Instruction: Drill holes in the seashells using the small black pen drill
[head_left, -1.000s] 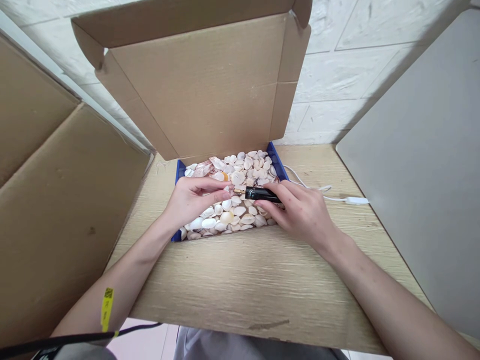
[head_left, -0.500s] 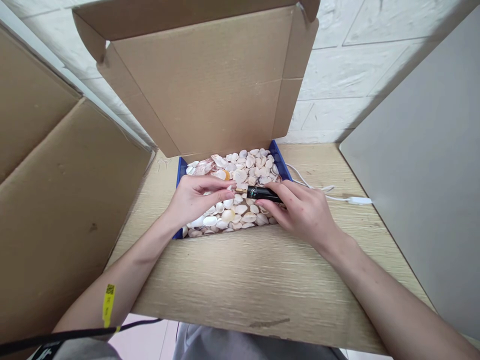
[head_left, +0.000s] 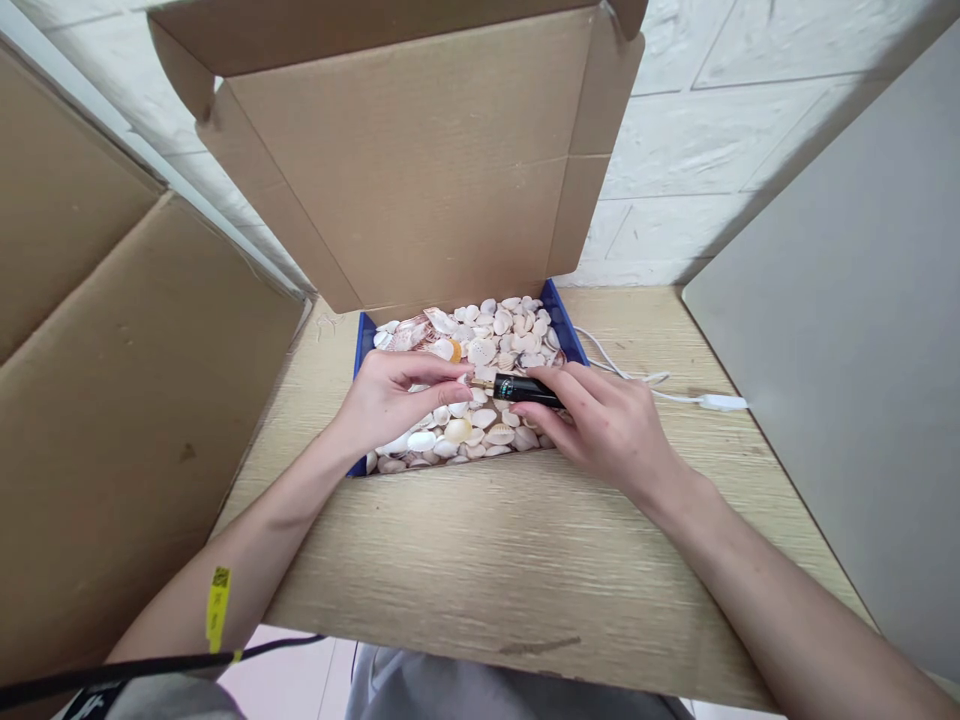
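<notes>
My right hand is wrapped round a small black hand drill with a brass-coloured chuck at its tip. It points left, toward my left hand. Between thumb and fingers my left hand pinches a small white shell, mostly covered by the fingertips. The drill tip meets or nearly meets this shell; exact contact is too small to tell. Beneath both hands lies an open box with blue side walls, full of pale seashells.
The box's cardboard lid stands raised behind. A white cable with an inline switch runs right across the wooden table. A cardboard panel flanks the left, a grey panel the right. A black cable crosses lower left.
Both hands hold nearly the same pose, with the drill still at the shell. The whole view has shifted very slightly.
</notes>
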